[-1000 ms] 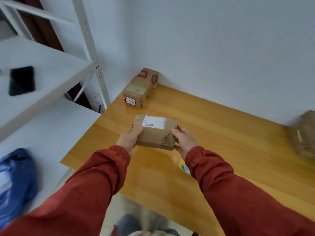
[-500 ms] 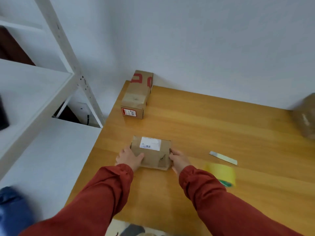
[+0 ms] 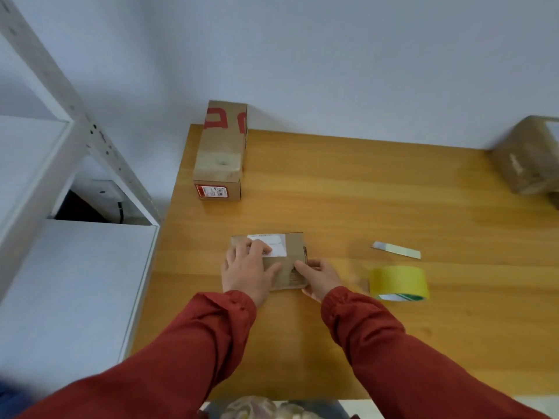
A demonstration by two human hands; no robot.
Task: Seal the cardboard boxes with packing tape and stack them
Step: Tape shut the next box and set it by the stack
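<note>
A small cardboard box point(image 3: 292, 252) with a white label lies flat on the wooden table point(image 3: 348, 192), near its front left. My left hand point(image 3: 245, 273) rests flat on top of this box, fingers spread over the label. My right hand point(image 3: 320, 276) holds the box's near right corner, thumb on top. A roll of yellow packing tape point(image 3: 399, 282) stands just right of my right hand. At the table's back left corner sits a long cardboard box point(image 3: 222, 152) with red print. A tape-wrapped brown box point(image 3: 529, 155) is at the far right edge, partly cut off.
A short pale strip or blade point(image 3: 396, 250) lies on the table behind the tape roll. A white metal shelf unit point(image 3: 60, 182) stands close against the table's left side. The white wall runs along the back edge.
The small box went from being held up to lying on the table. My left hand moved from its left side onto its top. The view swung right, showing the tape roll.
</note>
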